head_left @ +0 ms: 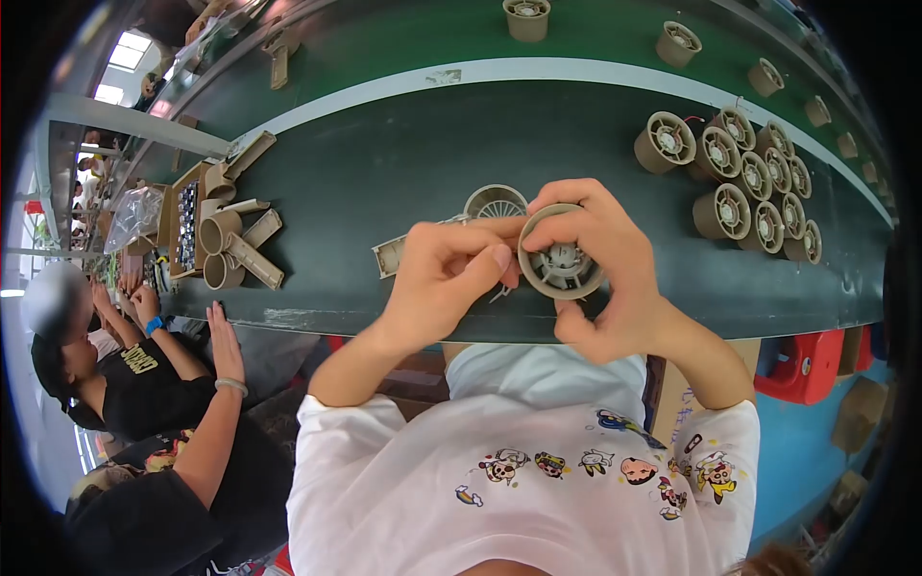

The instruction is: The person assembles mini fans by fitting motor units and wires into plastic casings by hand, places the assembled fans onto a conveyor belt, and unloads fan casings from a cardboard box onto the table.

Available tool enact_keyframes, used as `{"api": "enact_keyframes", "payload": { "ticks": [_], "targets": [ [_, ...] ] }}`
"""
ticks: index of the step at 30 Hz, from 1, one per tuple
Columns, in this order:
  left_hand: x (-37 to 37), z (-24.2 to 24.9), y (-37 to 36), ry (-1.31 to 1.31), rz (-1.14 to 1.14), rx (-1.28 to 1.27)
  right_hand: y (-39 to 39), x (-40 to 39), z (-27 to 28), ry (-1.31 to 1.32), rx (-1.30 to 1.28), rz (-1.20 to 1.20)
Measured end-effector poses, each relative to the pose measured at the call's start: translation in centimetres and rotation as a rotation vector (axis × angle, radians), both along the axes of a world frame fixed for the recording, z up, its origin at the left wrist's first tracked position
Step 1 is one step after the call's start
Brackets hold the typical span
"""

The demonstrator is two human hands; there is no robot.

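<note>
Your right hand (619,278) holds a beige round fan housing (563,267), open end up, fingers curled around its right side and thumb under the near edge. Your left hand (437,278) is at its left rim, thumb and fingers pinched together; whether it grips anything is hidden, though thin pale ends (499,295) show below the fingertips. Just beyond both hands, one beige piece with a round grille (497,204) lies on the dark green table (384,173), partly covered by your left hand. To your right, about eleven similar housings (756,177) stand clustered. At least five more line the far green belt (605,38). To your left, one carton (188,221) sits beside several overlapping handled tubes (223,232), too jumbled to count.
</note>
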State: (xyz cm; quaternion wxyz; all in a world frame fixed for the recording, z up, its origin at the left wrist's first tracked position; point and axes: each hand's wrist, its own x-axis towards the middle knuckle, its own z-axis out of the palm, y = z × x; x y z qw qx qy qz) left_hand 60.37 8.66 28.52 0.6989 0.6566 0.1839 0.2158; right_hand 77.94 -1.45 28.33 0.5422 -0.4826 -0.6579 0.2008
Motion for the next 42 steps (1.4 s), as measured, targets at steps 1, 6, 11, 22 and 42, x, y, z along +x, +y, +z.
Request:
{"api": "enact_keyframes", "payload": {
  "ticks": [1, 6, 11, 22, 42],
  "targets": [
    [-0.2, 0.2, -0.6, 0.005, 0.005, 0.002, 0.2, -0.5, 0.0, -0.011, 0.044, -0.014],
    [-0.8, 0.9, -2.0, 0.014, 0.188, 0.244, 0.7, -1.9, -1.3, 0.058, 0.195, -0.117],
    [-0.8, -0.2, -2.0, -0.085, 0.172, 0.044, 0.2, -0.9, -1.4, 0.038, 0.247, -0.107],
    [-1.0, 0.1, -1.4, -0.158, 0.038, -0.155, -0.1, 0.7, -2.4, 0.048, 0.309, -0.043],
    [-2.1, -1.5, -1.1, -0.064, 0.123, 0.047, 0.3, 0.0, 0.2, -0.501, 0.287, -0.133]
  ]
}}
